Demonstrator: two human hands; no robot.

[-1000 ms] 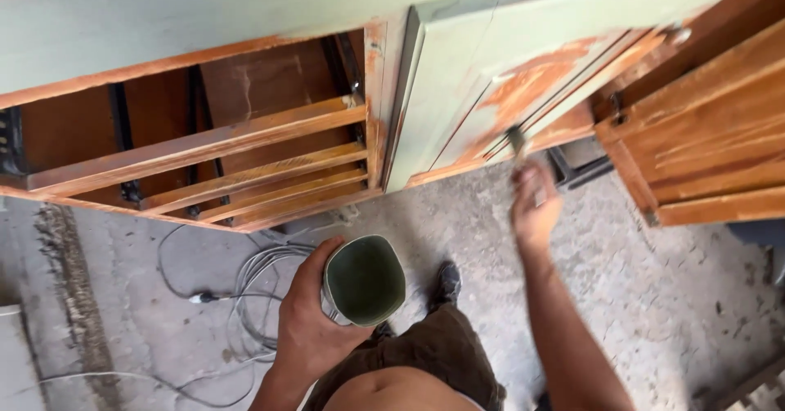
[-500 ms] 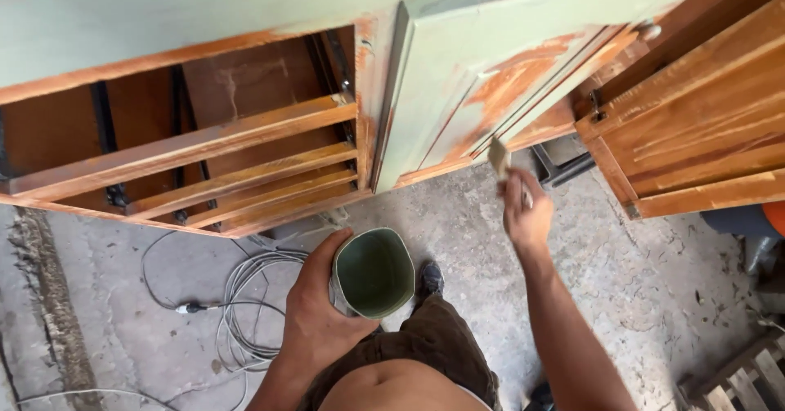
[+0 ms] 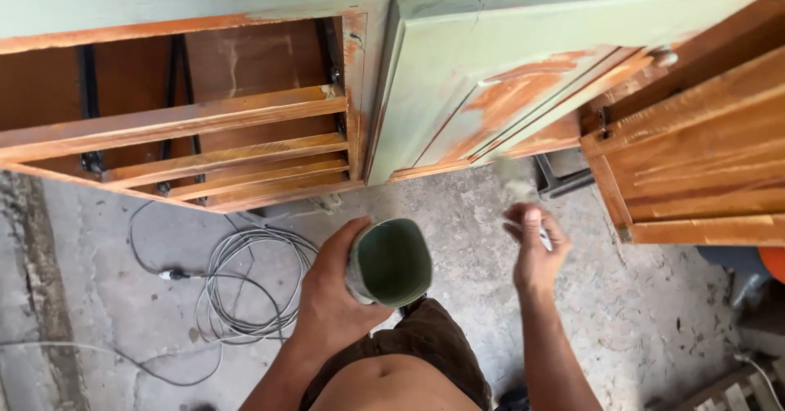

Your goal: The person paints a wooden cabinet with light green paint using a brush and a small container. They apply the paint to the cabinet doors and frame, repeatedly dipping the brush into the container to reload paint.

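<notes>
My left hand [image 3: 331,296] grips a squashed plastic cup [image 3: 391,262] with green paint inside, held in front of my waist. My right hand [image 3: 536,247] holds a small paintbrush [image 3: 517,184], blurred by motion, its bristles pointing up towards the cabinet door [image 3: 482,76]. That door is partly painted pale green, with bare orange wood showing in its recessed panel. The brush is a little below the door's lower edge, not touching it.
The wooden cabinet has an open bay with slats [image 3: 204,145] at left and an open unpainted door [image 3: 695,157] at right. A coiled grey cable [image 3: 237,284] lies on the concrete floor [image 3: 654,313]. A dark metal frame [image 3: 564,178] sits under the cabinet.
My right hand with the brush has come down from the door's lower edge and drawn closer to the cup. The cup in my left hand has stayed about where it was.
</notes>
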